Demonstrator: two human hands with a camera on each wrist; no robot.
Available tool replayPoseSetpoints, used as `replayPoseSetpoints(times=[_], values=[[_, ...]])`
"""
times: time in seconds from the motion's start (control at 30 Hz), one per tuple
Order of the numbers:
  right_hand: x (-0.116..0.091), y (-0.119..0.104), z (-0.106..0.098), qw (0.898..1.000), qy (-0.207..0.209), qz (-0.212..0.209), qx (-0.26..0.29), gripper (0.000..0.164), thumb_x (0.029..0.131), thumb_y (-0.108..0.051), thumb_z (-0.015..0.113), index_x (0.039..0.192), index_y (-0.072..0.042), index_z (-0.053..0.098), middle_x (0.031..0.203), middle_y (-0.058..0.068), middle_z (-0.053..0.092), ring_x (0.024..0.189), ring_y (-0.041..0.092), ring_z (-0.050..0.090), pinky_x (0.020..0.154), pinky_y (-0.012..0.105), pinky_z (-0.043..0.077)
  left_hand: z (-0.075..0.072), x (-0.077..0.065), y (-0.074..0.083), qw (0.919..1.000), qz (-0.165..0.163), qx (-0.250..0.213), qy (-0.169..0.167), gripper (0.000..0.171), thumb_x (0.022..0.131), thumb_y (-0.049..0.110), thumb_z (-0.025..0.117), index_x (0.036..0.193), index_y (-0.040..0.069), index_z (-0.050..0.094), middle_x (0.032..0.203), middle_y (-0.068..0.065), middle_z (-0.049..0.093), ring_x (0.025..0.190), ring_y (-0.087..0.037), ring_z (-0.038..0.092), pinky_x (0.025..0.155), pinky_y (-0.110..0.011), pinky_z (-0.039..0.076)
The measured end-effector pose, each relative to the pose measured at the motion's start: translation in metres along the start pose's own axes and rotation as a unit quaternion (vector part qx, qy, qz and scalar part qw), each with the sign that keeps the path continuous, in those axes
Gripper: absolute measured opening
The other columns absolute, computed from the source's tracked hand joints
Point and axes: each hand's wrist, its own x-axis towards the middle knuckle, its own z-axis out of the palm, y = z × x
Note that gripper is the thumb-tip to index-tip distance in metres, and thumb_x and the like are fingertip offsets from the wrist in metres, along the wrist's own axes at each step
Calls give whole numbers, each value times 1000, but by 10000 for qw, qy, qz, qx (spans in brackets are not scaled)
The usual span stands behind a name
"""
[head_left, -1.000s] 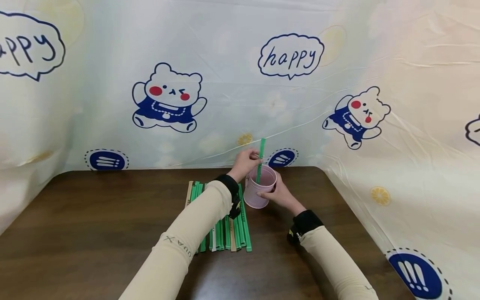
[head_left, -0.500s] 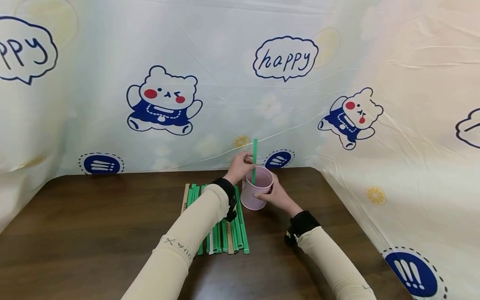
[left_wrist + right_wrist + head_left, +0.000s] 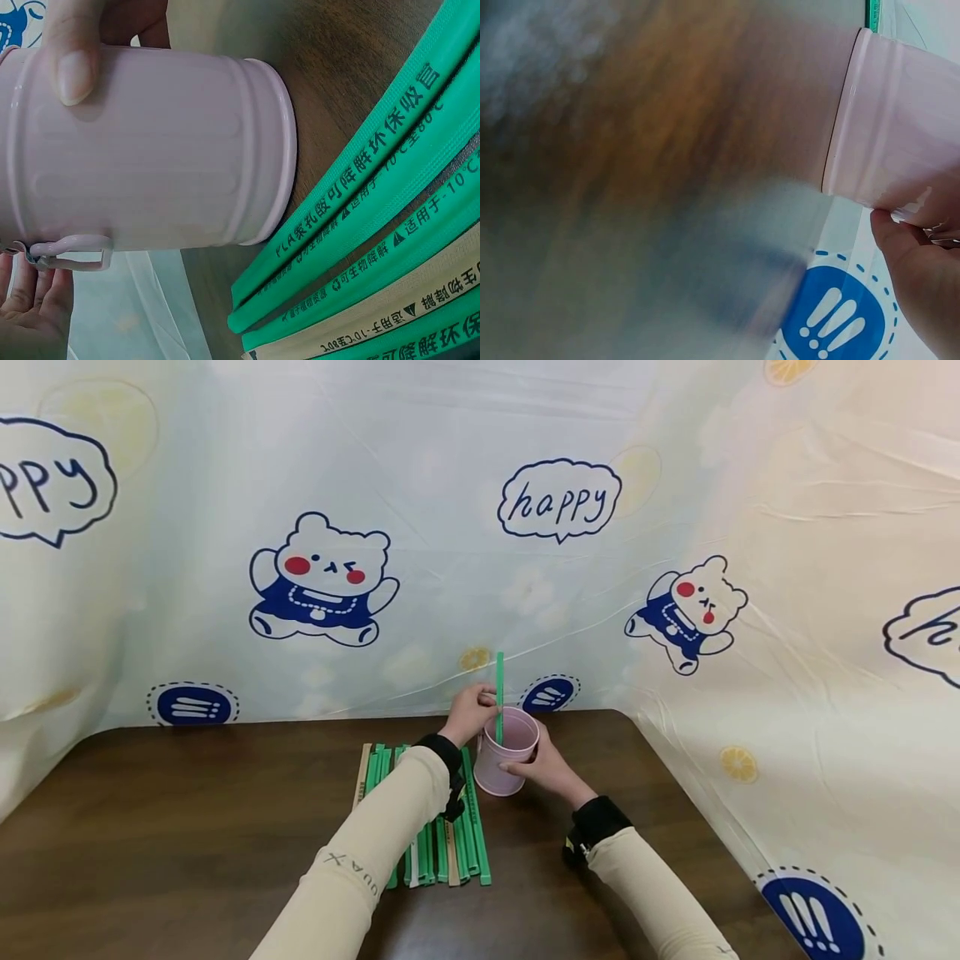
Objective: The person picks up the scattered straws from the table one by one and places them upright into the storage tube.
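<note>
In the head view, my left hand pinches a green paper-wrapped straw that stands nearly upright, its lower end inside a small pink bucket. My right hand grips that bucket from the right, thumb across its front. The left wrist view has the bucket's side with a handle fixing near the left fingers. Beneath my left forearm lies a row of wrapped straws, mostly green, some tan or white, partly hidden by the sleeve. Printed wrappers show close up beside the bucket.
The brown wooden table reaches back to a hanging cloth printed with bears and the word "happy". The bucket stands near the table's back edge. More cloth slopes along the right side.
The straw has gone from leaning slightly right to nearly upright, closer to the bucket's left side. My right hand keeps its grip on the bucket. The head view has shifted a little.
</note>
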Motion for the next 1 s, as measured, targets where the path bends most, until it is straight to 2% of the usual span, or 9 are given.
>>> replayPoseSetpoints(times=[0.17,0.27,0.43,0.47,0.6,0.77,1.0], values=[[-2,2,3,10000,19,-47,60,97,88,-9,78,159,0,12,156,27,32,139,41,43,118,58,41,0,-2,-2,9999,-97,75,-73,35,98,5,65,132,-3,63,118,-25,70,114,-37,67,99,-47,57],[-2,4,3,9999,36,-97,53,100,87,-13,80,159,0,12,155,26,33,137,39,45,116,53,45,1,-3,-3,9998,-83,159,-118,33,98,7,65,130,-3,63,119,-26,71,114,-38,67,99,-47,57],[-2,5,2,9999,-8,-23,150,100,87,-10,80,159,0,11,156,26,32,139,39,44,116,53,45,2,-4,-3,9995,-109,221,-190,32,99,10,65,130,0,65,120,-24,71,115,-37,67,99,-47,57],[-2,4,2,9998,-22,-22,179,99,87,-8,79,159,1,11,157,27,31,140,42,43,117,58,43,2,-4,-3,9995,-116,232,-191,32,100,11,65,129,0,65,120,-24,71,115,-36,67,99,-47,57],[0,3,1,9998,9,-80,174,99,86,-7,79,158,0,12,156,27,32,141,41,42,118,57,42,-3,-3,0,9992,-156,291,-203,33,100,13,65,131,1,65,121,-24,71,115,-36,67,98,-46,57],[2,2,0,9997,2,-163,202,98,85,-5,79,158,-1,13,156,27,33,141,42,42,120,59,38,-18,-3,5,9985,-143,437,-312,36,102,14,61,134,0,62,125,-24,69,117,-36,66,98,-45,56],[1,-1,-3,9999,45,53,140,99,86,-7,80,158,-1,13,157,26,32,143,42,41,121,59,37,-55,2,8,9979,-144,573,-270,31,102,8,57,129,-4,66,123,-28,70,114,-41,66,94,-42,56]])
